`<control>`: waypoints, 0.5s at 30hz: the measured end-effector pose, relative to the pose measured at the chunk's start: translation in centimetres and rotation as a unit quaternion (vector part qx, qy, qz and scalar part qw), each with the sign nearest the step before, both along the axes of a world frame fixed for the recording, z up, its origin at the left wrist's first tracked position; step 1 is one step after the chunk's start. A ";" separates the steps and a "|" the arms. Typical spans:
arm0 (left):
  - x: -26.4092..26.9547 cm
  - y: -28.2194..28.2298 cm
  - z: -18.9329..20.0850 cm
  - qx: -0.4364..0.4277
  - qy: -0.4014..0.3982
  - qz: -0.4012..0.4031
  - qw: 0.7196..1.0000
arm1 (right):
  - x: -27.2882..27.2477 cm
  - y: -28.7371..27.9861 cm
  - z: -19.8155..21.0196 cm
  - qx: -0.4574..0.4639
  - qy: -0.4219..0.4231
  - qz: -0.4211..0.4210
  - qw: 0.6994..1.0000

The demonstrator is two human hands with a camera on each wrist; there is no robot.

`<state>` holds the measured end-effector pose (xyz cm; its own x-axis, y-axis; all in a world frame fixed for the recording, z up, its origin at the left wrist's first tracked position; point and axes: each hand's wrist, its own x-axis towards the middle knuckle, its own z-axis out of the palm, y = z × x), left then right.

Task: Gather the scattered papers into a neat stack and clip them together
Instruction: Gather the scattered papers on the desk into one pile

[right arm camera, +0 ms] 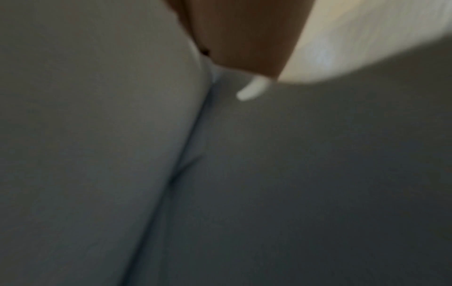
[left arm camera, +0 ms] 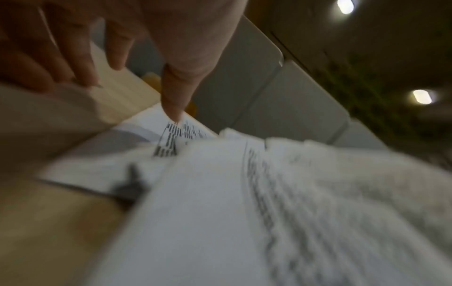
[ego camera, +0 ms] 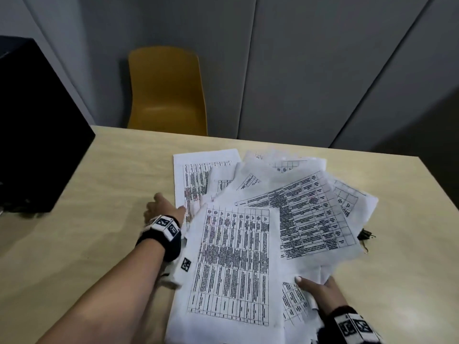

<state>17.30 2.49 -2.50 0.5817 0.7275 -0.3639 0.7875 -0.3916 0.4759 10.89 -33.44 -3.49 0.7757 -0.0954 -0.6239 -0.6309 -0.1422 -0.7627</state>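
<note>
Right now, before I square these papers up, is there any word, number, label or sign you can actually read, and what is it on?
No text can be read anywhere.
Papers: printed tables, the print too small and blurred to read.
Left wristband: black and white square marker patterns, no letters.
Right wristband: the same marker patterns, no letters.
Binder clips, chair, black box: no print visible.

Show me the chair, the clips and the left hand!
Chair (ego camera: 166, 90), head view, on its yellow backrest.
Clips (ego camera: 367, 235), head view, on the dark bunch beside the papers.
Left hand (ego camera: 161, 207), head view, on its back.
</note>
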 end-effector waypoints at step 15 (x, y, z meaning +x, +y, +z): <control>-5.0 0.8 -0.4 -0.211 -0.047 -0.159 0.963 | -0.1 -0.6 0.3 0.026 0.030 -0.023 0.999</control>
